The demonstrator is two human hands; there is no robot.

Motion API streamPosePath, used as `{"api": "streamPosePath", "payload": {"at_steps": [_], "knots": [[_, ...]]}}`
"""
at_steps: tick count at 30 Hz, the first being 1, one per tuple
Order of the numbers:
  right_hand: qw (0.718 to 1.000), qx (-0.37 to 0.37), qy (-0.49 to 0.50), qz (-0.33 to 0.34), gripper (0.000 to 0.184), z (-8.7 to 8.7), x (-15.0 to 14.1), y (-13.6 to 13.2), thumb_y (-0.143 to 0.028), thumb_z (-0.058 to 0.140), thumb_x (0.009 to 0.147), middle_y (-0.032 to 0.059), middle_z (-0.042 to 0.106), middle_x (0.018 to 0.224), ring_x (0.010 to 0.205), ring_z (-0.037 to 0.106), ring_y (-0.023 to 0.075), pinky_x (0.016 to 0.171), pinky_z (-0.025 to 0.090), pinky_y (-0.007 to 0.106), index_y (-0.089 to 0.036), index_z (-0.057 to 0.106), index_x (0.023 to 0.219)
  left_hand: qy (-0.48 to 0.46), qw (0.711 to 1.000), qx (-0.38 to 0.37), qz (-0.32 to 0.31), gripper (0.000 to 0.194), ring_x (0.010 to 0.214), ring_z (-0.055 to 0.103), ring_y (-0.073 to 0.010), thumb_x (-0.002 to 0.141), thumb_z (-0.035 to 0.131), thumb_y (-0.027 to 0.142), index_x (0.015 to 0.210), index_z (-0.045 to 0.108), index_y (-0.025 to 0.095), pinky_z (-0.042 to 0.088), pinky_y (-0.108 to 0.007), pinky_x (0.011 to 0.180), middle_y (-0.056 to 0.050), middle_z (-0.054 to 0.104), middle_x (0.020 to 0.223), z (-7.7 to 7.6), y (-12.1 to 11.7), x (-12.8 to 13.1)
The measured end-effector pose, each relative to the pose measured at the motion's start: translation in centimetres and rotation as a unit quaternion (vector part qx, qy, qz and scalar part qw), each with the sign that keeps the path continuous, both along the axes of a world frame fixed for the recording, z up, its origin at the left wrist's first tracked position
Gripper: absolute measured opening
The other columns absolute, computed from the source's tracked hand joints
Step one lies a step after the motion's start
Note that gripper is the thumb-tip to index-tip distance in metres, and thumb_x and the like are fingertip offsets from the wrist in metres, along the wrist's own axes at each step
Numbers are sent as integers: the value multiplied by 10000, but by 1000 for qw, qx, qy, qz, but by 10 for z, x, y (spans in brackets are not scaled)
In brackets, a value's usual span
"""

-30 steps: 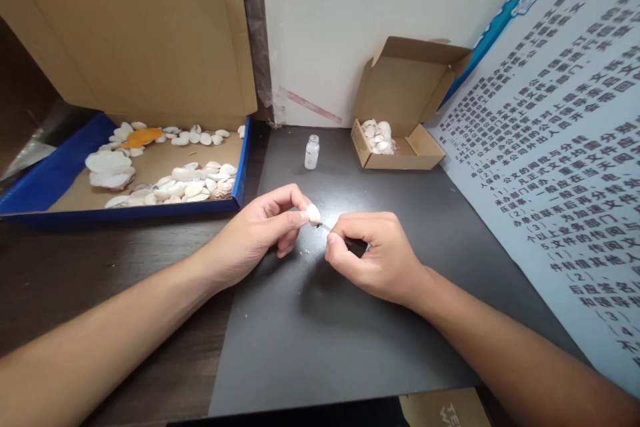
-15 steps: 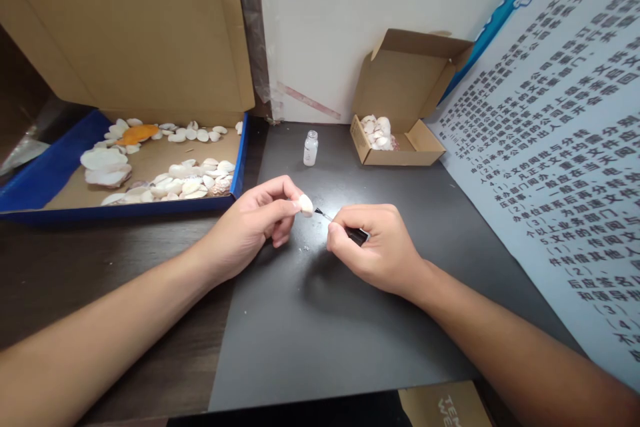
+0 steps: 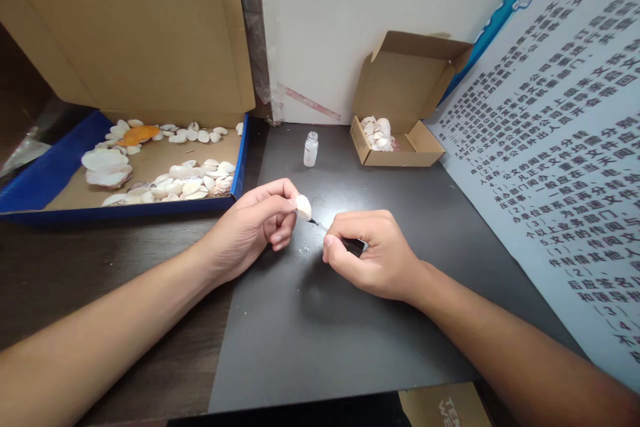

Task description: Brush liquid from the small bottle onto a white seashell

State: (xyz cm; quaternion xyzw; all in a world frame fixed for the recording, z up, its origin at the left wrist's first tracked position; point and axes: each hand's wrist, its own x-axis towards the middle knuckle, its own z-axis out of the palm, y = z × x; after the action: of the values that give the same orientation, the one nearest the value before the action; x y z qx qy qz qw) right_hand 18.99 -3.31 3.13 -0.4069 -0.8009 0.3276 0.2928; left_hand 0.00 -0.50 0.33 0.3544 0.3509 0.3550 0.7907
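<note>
My left hand (image 3: 250, 230) pinches a small white seashell (image 3: 303, 206) between thumb and fingertips, just above the dark mat (image 3: 320, 333). My right hand (image 3: 373, 255) is closed on a thin black brush (image 3: 320, 225), and the brush tip touches the shell's lower edge. A small clear bottle (image 3: 311, 149) without a cap stands upright behind the hands.
A large blue-sided cardboard box (image 3: 240, 167) at the left holds several white shells and one orange shell. A small open cardboard box (image 3: 400, 160) at the back right holds more shells. A printed poster (image 3: 560, 167) leans along the right. White crumbs lie on the mat.
The shell has turned a little in my left fingers and the brush tip has slid down to its lower edge. My right hand dropped slightly.
</note>
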Motion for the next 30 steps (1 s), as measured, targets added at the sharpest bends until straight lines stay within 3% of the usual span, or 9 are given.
{"api": "streamPosePath", "payload": {"at_steps": [8, 19, 30], "knots": [[1000, 5, 6, 2, 272, 1, 0, 0, -99, 499, 813, -9, 560, 539, 472, 442, 86, 482, 320, 232, -158, 545, 551, 2, 999, 38, -7, 89, 452, 384, -38, 791, 620, 207, 761, 546, 167, 332, -168, 436, 24, 532, 649, -1, -2, 2], [1000, 26, -3, -5, 281, 1, 0, 0, -108, 502, 821, -19, 569, 529, 463, 449, 83, 476, 329, 226, -165, 562, 552, 49, 994, 98, -28, 121, 472, 411, -41, 826, 614, 254, 767, 550, 170, 342, -175, 466, 23, 552, 665, -6, -2, 1], [996, 69, 21, -44, 286, 2, 0, -1, -128, 492, 859, -12, 581, 552, 479, 470, 95, 487, 363, 229, -171, 576, 589, 75, 990, 104, -52, 172, 505, 410, -45, 829, 642, 312, 776, 554, 175, 345, -166, 481, 40, 501, 638, -9, -2, 1]]}}
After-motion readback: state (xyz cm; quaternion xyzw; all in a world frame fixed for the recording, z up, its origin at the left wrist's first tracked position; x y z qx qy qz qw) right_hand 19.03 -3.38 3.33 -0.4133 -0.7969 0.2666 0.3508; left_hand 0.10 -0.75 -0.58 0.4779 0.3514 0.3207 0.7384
